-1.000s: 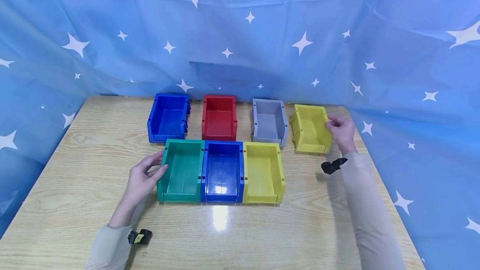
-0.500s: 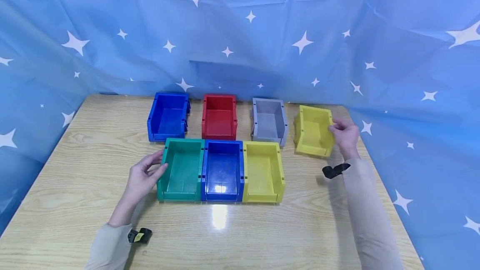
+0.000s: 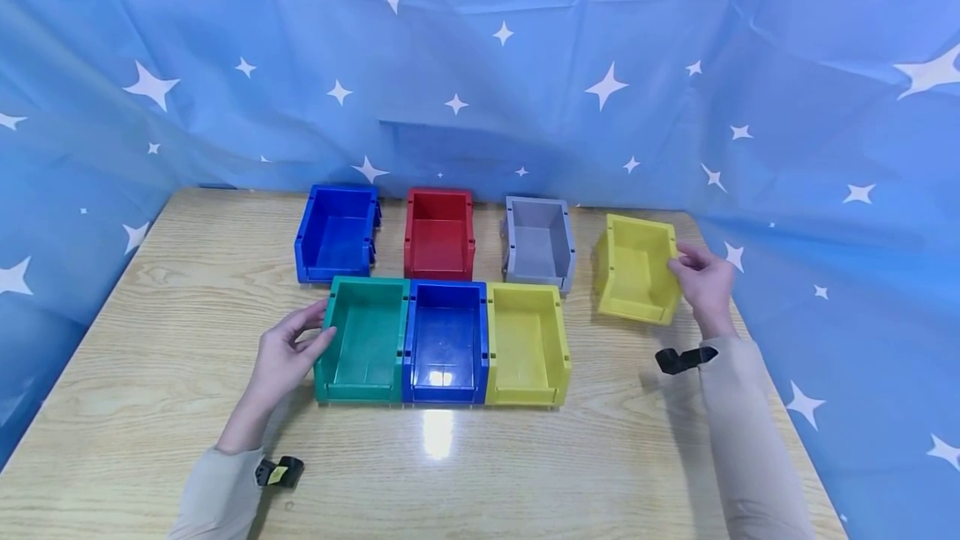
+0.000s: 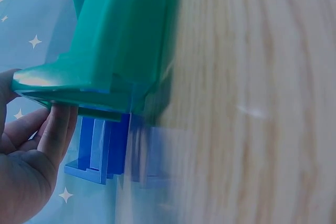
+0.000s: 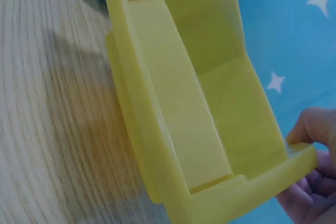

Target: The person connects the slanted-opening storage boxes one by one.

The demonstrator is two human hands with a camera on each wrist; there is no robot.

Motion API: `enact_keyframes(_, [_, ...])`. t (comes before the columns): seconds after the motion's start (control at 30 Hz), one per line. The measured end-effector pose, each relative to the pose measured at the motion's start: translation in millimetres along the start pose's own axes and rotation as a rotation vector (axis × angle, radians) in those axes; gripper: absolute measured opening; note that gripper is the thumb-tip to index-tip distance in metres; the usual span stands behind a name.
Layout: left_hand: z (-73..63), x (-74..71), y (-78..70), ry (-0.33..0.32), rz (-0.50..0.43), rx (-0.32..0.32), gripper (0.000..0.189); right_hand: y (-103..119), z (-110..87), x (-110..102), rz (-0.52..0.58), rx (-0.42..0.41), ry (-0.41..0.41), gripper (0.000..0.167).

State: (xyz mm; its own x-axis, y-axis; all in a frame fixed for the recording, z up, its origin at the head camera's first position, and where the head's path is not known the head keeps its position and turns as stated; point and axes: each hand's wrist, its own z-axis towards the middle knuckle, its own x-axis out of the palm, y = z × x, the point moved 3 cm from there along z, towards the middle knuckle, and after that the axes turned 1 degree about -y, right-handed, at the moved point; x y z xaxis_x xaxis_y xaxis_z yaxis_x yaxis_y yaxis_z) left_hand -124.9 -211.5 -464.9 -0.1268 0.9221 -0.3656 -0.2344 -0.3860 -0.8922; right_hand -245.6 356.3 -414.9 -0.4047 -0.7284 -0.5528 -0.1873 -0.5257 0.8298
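My right hand (image 3: 705,282) pinches the right wall of a yellow storage bin (image 3: 639,269) at the table's back right. In the right wrist view the yellow bin (image 5: 178,93) appears raised, with its shadow on the wood beside it. My left hand (image 3: 288,352) grips the left wall of a green bin (image 3: 367,344), thumb at the rim and fingers on the outer side, as the left wrist view shows under the green bin's edge (image 4: 68,80). Side by side with the green bin stand a blue bin (image 3: 446,340) and a second yellow bin (image 3: 527,344).
Behind the front row stand another blue bin (image 3: 337,233), a red bin (image 3: 438,233) and a grey bin (image 3: 538,240), spaced apart. The wooden table (image 3: 480,473) ends at a blue star-patterned cloth (image 3: 480,48) at the back and sides.
My right hand has moved the yellow bin rightward and slightly toward me, away from the grey bin. The left hand and the front row have stayed put.
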Motion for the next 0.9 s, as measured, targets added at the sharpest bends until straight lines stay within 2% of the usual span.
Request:
enact_keyframes(0.17, [0.4,0.4,-0.6,-0.006,-0.004,0.002,0.037,6,-10.3,-7,0.05,-0.02,-0.034,0.037])
enact_keyframes(0.4, [-0.1,-0.3,0.1,-0.003,-0.005,0.002,0.037,14,-26.9,-19,0.051,-0.03,-0.043,0.036])
enact_keyframes(0.57, [-1.3,-0.5,1.0,0.0,-0.011,-0.011,0.037,18,-42.2,-24,0.073,-0.079,-0.048,0.035])
enact_keyframes(0.9, [-1.1,-0.2,1.0,0.002,-0.021,-0.014,0.037,23,-78.6,-26,-0.004,-0.182,-0.039,0.031])
